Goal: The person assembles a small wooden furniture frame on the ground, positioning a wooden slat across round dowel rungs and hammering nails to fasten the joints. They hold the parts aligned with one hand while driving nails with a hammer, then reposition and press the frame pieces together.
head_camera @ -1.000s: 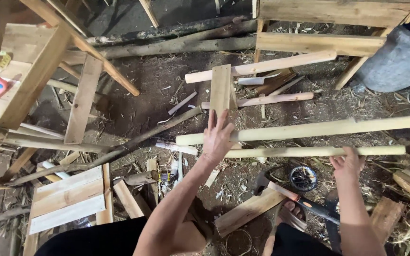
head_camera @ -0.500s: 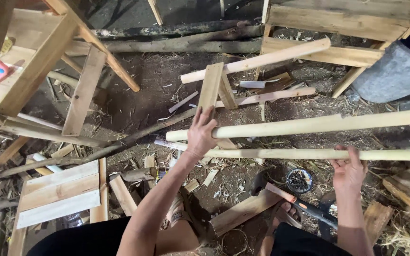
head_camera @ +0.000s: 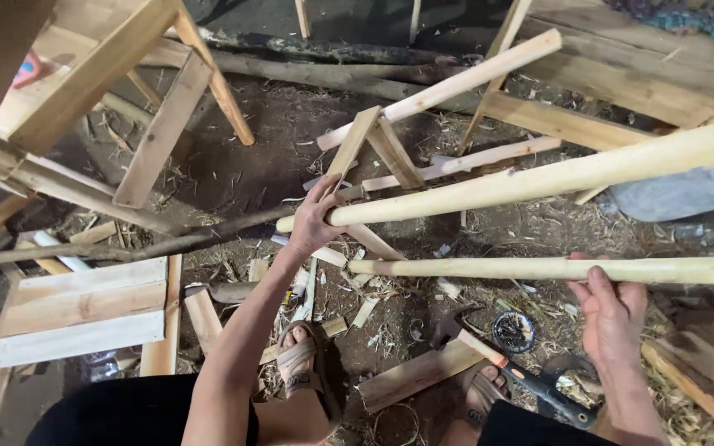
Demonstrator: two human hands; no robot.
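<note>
- At the middle of the head view, the left hand (head_camera: 317, 221) reaches forward on an outstretched bare arm, its fingers wrapped around the near end of the upper pole (head_camera: 539, 175); that is a round, smooth, pale wooden pole that rises off to the right edge, clear of the ground.
- Low on the right, the right hand (head_camera: 613, 307) is raised with the wrist bent, fingers curled up around the underside of the lower pole (head_camera: 539, 268), which lies almost level and runs off the right edge; its left end is free, just right of the left forearm.
- The two poles lie close at the left and spread apart toward the right, the upper one above the lower.
- Behind the left hand stands a small trestle (head_camera: 373, 149) of flat sawn slats, with a squared stick laid across it.
- Below the right hand a hammer (head_camera: 489, 357) with an orange and black handle lies on the dirt floor (head_camera: 274, 149), which is strewn with shavings and offcuts.
- Between the arms, a sandalled foot (head_camera: 299, 363) rests on the floor.
- At the left lies a panel of pale planks (head_camera: 84, 310).
</note>
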